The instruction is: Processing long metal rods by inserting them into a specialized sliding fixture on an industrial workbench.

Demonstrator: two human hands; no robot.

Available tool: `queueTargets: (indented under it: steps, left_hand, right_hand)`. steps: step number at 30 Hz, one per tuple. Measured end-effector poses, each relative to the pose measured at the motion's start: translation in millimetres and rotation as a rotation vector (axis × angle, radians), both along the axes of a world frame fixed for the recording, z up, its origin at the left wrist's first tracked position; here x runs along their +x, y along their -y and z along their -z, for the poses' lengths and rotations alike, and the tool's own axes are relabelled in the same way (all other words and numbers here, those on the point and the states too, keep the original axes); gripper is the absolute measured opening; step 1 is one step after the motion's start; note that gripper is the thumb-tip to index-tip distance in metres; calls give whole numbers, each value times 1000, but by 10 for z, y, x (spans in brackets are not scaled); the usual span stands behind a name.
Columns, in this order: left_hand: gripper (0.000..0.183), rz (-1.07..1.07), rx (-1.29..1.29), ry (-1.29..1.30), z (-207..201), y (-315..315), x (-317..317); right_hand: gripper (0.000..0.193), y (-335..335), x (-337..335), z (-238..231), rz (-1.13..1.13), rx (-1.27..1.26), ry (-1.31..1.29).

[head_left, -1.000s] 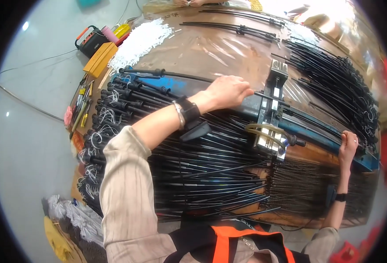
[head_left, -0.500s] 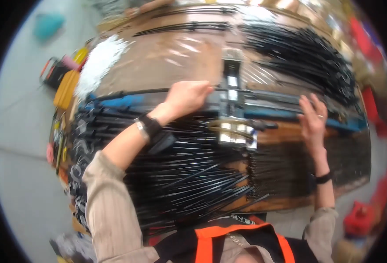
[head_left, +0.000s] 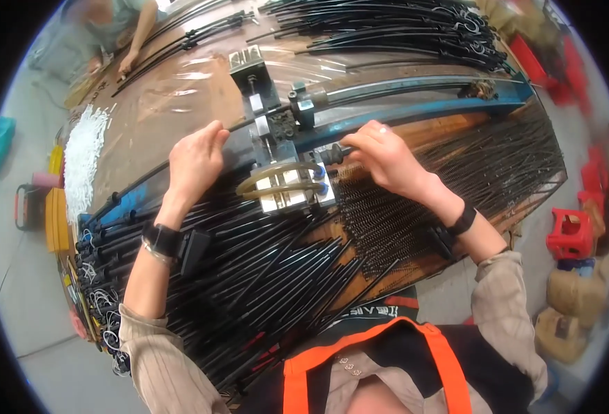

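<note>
Thin smooth black rod (head_left: 241, 125), set across boxy metal clamp (head_left: 270, 141), gripped by left hand (head_left: 195, 164), fingers closed. Right hand (head_left: 392, 160) brought leftward to rounded black knob (head_left: 332, 154); fingers bent, grip cannot be told.

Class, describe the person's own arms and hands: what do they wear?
The ungloved left hand has a black wristband with a silvery bracelet beside it. The ungloved right hand has a black strap at its wrist and a small pale ring. The beige sleeves are striped and pulled back.
</note>
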State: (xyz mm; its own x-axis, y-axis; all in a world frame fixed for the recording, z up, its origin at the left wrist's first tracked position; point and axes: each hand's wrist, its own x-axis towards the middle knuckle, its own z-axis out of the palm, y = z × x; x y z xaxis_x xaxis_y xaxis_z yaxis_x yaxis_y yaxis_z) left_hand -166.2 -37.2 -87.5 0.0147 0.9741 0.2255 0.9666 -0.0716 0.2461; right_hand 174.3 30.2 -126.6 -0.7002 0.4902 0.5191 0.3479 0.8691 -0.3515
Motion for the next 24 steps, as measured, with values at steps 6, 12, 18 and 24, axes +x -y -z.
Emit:
queueTargets:
  steps: [6,12,18,24]
  left_hand:
    - [13,100,206,-85,119,-53,-17]
    - [10,181,356,-352,180,-132,-585]
    - [11,151,541,-679,-100,63,-800]
    - [9,-27,19,-422,-376,1265,591]
  right_hand:
    - [22,-188,-67,142,-191,-297,-143]
    - [33,158,202,110,-64,-193,174]
    - [33,420,300,-25,-270,-191,356]
    - [24,403,205,-111,-249,-220,448]
